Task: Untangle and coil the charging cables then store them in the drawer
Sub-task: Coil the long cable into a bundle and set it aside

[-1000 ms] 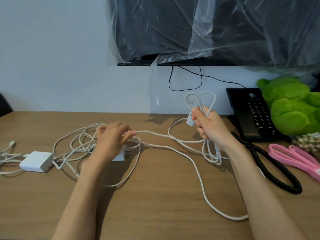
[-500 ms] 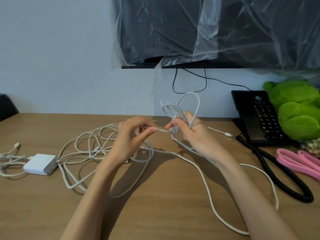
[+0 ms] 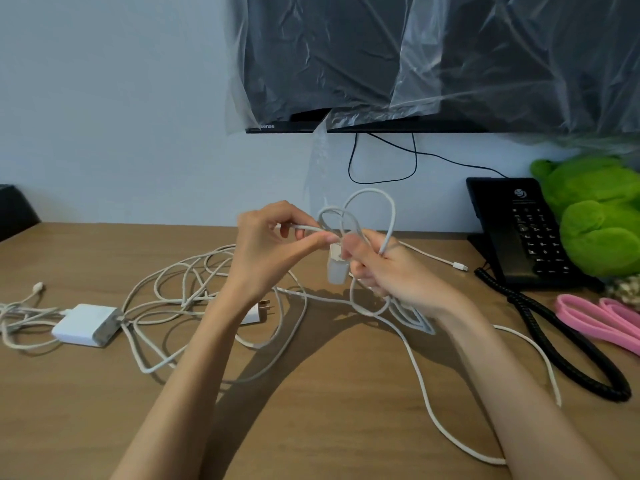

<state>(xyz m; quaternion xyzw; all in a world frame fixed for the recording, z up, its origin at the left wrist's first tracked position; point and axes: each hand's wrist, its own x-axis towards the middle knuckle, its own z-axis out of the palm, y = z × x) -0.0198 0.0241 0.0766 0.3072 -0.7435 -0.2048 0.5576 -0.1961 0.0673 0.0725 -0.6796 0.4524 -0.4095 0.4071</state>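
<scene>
Both hands are raised over the desk [image 3: 311,427], left of the black telephone [image 3: 519,233]. The right hand [image 3: 391,275], nearer the telephone, has its fingers curled round several loops of white cable [image 3: 392,216]. A small white adapter [image 3: 336,270] sits against its fingers. The left hand [image 3: 266,251], farther left, pinches a strand of the same cable between thumb and forefinger. A loose tangle of cables [image 3: 187,285] lies on the desk well left of the telephone. The white charger brick [image 3: 85,323] is farthest from it. One connector end [image 3: 459,266] lies just left of the telephone.
</scene>
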